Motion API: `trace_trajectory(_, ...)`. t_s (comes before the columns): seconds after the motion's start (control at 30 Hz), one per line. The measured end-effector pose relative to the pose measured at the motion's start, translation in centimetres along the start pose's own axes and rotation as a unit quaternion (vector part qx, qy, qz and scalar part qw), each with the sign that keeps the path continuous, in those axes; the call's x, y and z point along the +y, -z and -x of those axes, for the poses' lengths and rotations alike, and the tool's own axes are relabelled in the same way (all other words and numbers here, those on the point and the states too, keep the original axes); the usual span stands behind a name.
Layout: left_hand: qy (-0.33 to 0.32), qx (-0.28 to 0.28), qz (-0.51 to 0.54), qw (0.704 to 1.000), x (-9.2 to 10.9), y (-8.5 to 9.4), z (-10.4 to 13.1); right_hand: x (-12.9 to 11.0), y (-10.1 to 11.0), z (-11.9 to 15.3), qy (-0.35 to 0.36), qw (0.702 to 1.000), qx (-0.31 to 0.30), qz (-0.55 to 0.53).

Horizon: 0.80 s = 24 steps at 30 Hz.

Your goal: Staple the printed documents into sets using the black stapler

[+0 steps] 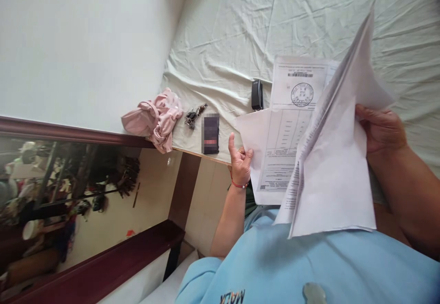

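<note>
My left hand (240,162), with a red string round the wrist, pinches the left edge of a printed paper sheet (285,134) that bears a round stamp and a barcode. Its index finger points up, off the paper. On the other side, my right hand (381,127) grips several folded white sheets (337,171) by their right edge. They stand tilted and cover the right part of the stamped page. Some of the right fingers are hidden behind the paper. A black stapler-like object (256,95) lies just beyond the sheet's left edge.
A pale cloth (220,57) with wrinkles covers the surface. Left of the papers lie a dark phone (211,134), a bunch of keys (194,116) and a crumpled pink cloth (156,118) at the edge. A dark red wooden rail (68,132) borders an opening with cluttered things below.
</note>
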<state>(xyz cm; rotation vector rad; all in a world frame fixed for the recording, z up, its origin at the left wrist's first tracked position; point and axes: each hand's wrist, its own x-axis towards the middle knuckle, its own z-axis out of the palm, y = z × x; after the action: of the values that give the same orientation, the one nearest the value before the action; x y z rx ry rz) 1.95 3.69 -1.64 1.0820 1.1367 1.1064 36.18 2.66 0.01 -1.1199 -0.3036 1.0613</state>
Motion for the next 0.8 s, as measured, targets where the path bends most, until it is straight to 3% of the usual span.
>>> trace_trajectory(0.23,-0.018,0.011,-0.107,0.994,-0.1,0.6,-0.3,-0.1,-0.7,0.4,-0.020,1.000,0.009,-0.007)
trace_trajectory(0.33,-0.002,0.009,-0.094,0.996,0.2,0.6,-0.3,0.3,-0.7,0.7,-0.046,0.999,-0.015,0.017)
trace_trajectory(0.53,-0.012,-0.002,-0.092,0.996,0.4,0.3,-0.1,1.1,-0.5,1.0,-0.072,0.986,-0.129,0.075)
trace_trajectory(0.8,-0.020,0.001,-0.116,0.993,-0.3,0.5,-0.1,0.8,-0.8,1.2,-0.075,0.984,-0.129,0.099)
